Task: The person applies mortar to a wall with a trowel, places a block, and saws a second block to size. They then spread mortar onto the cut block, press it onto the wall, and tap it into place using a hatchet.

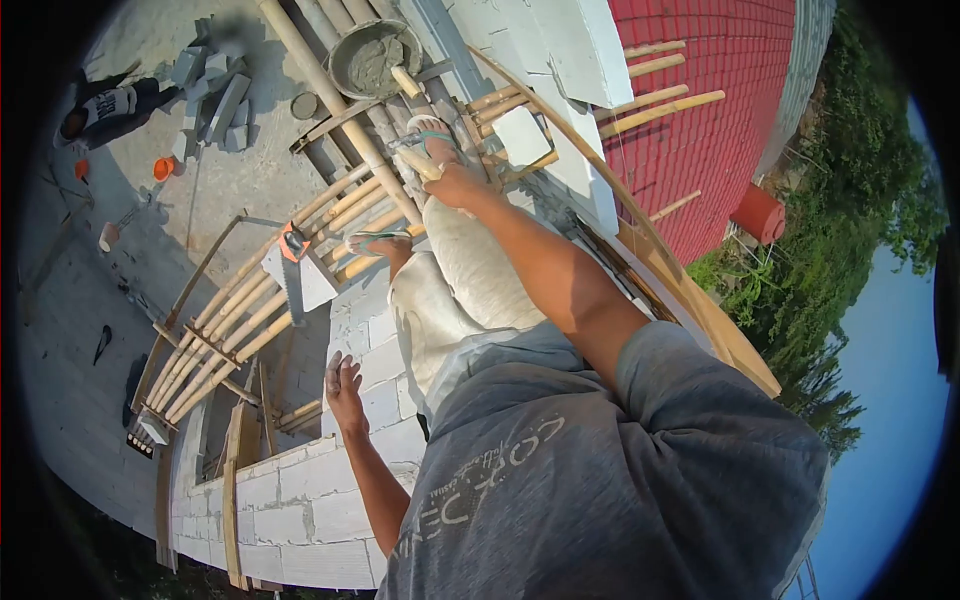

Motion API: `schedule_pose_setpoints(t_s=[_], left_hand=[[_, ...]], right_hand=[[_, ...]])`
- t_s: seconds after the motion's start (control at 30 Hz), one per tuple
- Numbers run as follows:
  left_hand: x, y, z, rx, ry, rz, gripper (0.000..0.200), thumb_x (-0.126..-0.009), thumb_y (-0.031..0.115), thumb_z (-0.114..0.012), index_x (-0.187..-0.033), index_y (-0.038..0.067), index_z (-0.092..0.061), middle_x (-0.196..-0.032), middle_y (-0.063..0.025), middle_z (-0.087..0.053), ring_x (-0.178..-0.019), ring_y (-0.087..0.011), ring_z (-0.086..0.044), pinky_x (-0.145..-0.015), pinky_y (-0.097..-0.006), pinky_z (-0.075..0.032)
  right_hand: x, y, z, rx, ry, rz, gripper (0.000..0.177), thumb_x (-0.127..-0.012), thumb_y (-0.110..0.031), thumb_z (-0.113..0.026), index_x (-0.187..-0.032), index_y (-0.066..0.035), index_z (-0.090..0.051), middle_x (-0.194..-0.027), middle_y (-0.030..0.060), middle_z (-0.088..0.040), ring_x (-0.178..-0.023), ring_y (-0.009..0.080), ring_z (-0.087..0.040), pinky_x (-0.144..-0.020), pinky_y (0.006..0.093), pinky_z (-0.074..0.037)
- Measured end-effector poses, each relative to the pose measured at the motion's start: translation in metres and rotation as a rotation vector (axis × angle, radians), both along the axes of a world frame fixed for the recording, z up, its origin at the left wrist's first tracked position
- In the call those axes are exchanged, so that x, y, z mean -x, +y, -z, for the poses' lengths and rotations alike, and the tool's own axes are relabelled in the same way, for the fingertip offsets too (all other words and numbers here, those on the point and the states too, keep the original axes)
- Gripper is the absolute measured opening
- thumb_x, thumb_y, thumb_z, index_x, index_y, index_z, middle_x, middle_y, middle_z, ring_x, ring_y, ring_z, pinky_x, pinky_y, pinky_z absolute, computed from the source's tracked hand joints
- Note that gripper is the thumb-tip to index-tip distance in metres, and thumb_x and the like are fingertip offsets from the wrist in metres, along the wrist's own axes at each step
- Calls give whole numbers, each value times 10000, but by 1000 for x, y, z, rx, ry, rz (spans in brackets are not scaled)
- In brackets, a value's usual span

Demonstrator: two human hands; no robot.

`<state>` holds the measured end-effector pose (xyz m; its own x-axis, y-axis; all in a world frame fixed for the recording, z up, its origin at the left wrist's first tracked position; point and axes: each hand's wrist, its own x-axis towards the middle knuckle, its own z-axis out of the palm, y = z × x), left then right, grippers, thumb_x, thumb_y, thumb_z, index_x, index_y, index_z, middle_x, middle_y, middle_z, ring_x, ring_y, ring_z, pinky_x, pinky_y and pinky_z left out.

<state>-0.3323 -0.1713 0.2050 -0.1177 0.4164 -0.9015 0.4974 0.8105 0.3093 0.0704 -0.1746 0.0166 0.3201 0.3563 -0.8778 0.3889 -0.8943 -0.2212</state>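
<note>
My right hand [452, 188] is closed around a short, pale, mortar-coloured tool [412, 160]; its exact kind I cannot make out. It is over the bamboo poles, close to my sandalled foot [436, 140]. Beyond it sits a round basin [342, 72] of wet grey mortar [380, 65], with a pale wooden piece [405, 82] at its near rim. My left hand [345, 395] hangs empty, fingers apart, beside the white block wall [380, 365]. A handsaw [292, 250] with an orange-and-black handle lies on a white block [315, 285] upon the bamboo.
Bamboo scaffolding [215, 340] runs along the left above an opening. Another white block [522, 137] rests right of my foot. Below are a grey block pile [222, 100], an orange bucket [163, 168] and a person [110, 108]. A red tiled roof [690, 110] slopes at right.
</note>
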Motion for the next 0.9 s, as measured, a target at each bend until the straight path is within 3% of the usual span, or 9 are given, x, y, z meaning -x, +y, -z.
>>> schedule_pose_setpoints(t_s=[0.07, 0.13, 0.2, 0.33, 0.47, 0.67, 0.8, 0.83, 0.9], left_hand=[[2, -5, 12, -43, 39, -104, 479, -1012, 291, -547, -1409, 29, -500, -1329, -146, -594, -1190, -260, -593, -1025, -387, -458], [4, -14, 22, -13, -47, -169, 517, -998, 322, -575, -1422, 39, -490, -1318, -151, -598, -1172, -245, -596, -1025, -382, -452], [2, -29, 35, -33, -33, -246, 519, -992, 325, -587, -1418, 44, -493, -1310, -141, -604, -1160, -233, -598, -1021, -382, -454], [1, -63, 70, 44, -41, -345, 508, -996, 324, -589, -1417, 56, -493, -1298, -110, -613, -1118, -198, -602, -1004, -378, -462], [-2, -100, 100, 89, -71, -453, 493, -988, 319, -600, -1400, 63, -511, -1261, -88, -629, -1089, -183, -604, -979, -375, -473], [-2, -150, 160, 184, -55, -585, 483, -983, 301, -599, -1391, 55, -517, -1242, -82, -636, -1084, -185, -609, -973, -354, -472], [-7, -157, 201, 195, -41, -674, 492, -970, 296, -626, -1379, 41, -529, -1215, -70, -643, -1083, -178, -611, -980, -345, -468], [-8, -154, 209, 182, -37, -683, 480, -969, 297, -638, -1365, 41, -546, -1216, -73, -644, -1090, -169, -600, -988, -338, -461], [-5, -150, 230, 161, -34, -712, 479, -967, 297, -646, -1363, 43, -551, -1220, -77, -642, -1090, -168, -597, -990, -336, -460]], right_hand=[[-2, 11, 8, 126, 245, 263, 651, -832, -475, -669, -1248, 26, -641, -1256, 181, -642, -1124, 287, -639, -889, 390, -536], [19, -13, 81, 18, 425, 738, 572, -874, -420, -677, -1230, 26, -638, -1022, 159, -675, -858, 266, -674, -708, 395, -560], [29, 16, 40, -34, 400, 952, 413, -918, -336, -660, -1139, 13, -656, -806, 115, -623, -683, 222, -617, -580, 388, -521], [40, 36, 71, 12, 343, 834, 473, -923, -335, -648, -1249, 3, -588, -919, 80, -611, -732, 194, -588, -603, 372, -496], [45, 38, 136, 31, 278, 668, 469, -931, -310, -644, -1241, 38, -589, -1005, 145, -651, -766, 232, -632, -646, 405, -535], [55, 43, 234, 56, 242, 756, 429, -944, -259, -622, -1227, 62, -602, -972, 154, -667, -732, 258, -651, -610, 458, -548], [95, 64, 243, 46, -317, 363, 575, -887, -369, -663, -1222, 93, -592, -1118, 263, -671, -989, 386, -678, -831, 459, -544], [99, 60, 259, 48, -296, 360, 700, -871, -434, -657, -1272, 123, -524, -1217, 319, -619, -1105, 439, -634, -947, 448, -506], [112, 52, 286, 64, -386, 331, 732, -877, -441, -648, -1303, 130, -479, -1237, 327, -603, -1114, 444, -627, -957, 462, -503]])
